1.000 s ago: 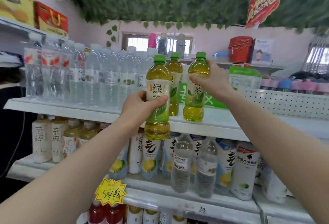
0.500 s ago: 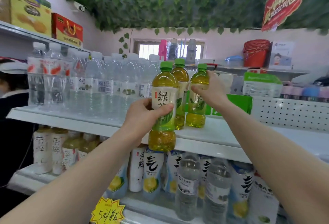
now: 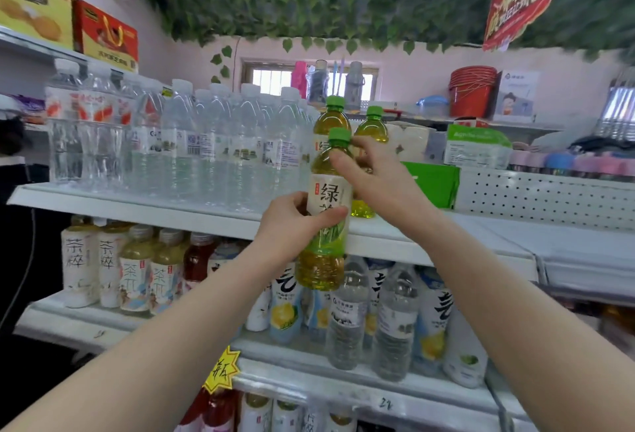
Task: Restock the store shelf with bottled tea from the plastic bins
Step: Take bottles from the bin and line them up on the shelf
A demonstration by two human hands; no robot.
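Note:
A green tea bottle [image 3: 323, 260] with a green cap and a white and green label hangs in front of the upper shelf's front edge [image 3: 171, 205]. My left hand [image 3: 292, 225] grips it round the label. My right hand [image 3: 381, 184] holds its shoulder below the cap, thumb in front and fingers behind. Two more green tea bottles stand on the shelf behind it, one at the left [image 3: 331, 120] and one at the right [image 3: 372, 129]. My right hand hides the middle of the right one.
Rows of clear water bottles [image 3: 206, 143] fill the upper shelf to the left. A green box [image 3: 433, 184] and a perforated white panel [image 3: 549, 198] stand to the right. The lower shelf [image 3: 378, 387] holds several tea and water bottles. A yellow price tag [image 3: 223, 369] hangs below.
My right hand has left the right shelf bottle and come onto the top of the bottle in my left hand. That bottle has shifted right, in front of the two standing ones.

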